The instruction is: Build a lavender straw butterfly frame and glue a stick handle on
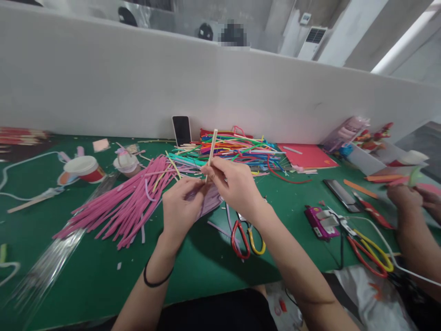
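Note:
My right hand (236, 184) is closed, with thumb and fingers pinching a thin cream-coloured stick (213, 145) that points up and slightly right. Beside and a little below it, my left hand (182, 204) is closed on a bunch of lilac strips (208, 202), near the stick's lower end. The fingers partly hide how stick and strips meet. Behind my left hand lies a fanned bundle of pink fuzzy stems (127, 197). Scissors (248, 239) with one red and one yellow handle rest under my right forearm.
A heap of multicoloured stems (237, 149) and a phone (181, 130) are by the white partition (138, 82). Paper cups (86, 168) stand left. At right are a purple power adapter (320, 223), pliers-like scissors (372, 255), a red sheet (310, 157) and another person's hands (406, 197).

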Motion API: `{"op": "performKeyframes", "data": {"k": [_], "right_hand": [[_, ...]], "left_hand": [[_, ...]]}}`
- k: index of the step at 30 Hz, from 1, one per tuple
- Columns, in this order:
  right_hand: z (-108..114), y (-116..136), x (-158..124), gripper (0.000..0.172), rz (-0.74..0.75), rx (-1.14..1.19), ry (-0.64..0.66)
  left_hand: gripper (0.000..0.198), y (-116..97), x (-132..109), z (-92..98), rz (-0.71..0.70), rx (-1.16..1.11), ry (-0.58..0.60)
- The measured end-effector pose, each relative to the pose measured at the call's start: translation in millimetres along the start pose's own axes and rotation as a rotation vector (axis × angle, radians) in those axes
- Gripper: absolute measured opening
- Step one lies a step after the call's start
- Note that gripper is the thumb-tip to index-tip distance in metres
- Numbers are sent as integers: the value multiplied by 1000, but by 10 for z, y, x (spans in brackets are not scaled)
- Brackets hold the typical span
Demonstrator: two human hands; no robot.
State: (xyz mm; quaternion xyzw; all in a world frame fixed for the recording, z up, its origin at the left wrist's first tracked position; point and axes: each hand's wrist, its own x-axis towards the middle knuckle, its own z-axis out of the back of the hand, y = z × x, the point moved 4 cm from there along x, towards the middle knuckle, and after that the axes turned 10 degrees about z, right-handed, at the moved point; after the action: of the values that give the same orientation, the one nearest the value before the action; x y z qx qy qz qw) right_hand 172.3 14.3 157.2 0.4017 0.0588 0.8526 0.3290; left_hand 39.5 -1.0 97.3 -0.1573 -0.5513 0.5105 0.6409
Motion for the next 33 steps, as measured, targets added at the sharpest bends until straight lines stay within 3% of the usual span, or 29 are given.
{"op": "performKeyframes", "data": {"k": [4,8,10,17,21,23,26,28,30,33], "right_hand": [[65,-51,-20,18,-46,148,-74],[270,-189,-5,34,-205,309,-293],[343,-232,70,38,-209,334,-297],[423,-188,270,22,-42,298,-105],[547,69,239,9,111,138,15],[601,275,299,12,253,14,120],[633,566,528,20,444,-286,300],[634,673,754,24,488,-475,382],[620,728,984,27,546,-522,431],[521,649,1252,18,477,-496,693]], "left_hand": [[5,54,23,8,14,-10,-29],[7,84,47,55,59,-27,-42],[7,92,58,71,62,-35,-36],[8,120,56,59,25,-18,-61],[8,108,72,49,11,1,-61],[7,94,86,40,-2,-2,-60],[8,62,92,8,-41,11,-42],[7,43,81,-7,-55,14,-40],[5,28,60,-16,-44,-10,-35],[7,10,22,-38,-6,-67,20]]}}
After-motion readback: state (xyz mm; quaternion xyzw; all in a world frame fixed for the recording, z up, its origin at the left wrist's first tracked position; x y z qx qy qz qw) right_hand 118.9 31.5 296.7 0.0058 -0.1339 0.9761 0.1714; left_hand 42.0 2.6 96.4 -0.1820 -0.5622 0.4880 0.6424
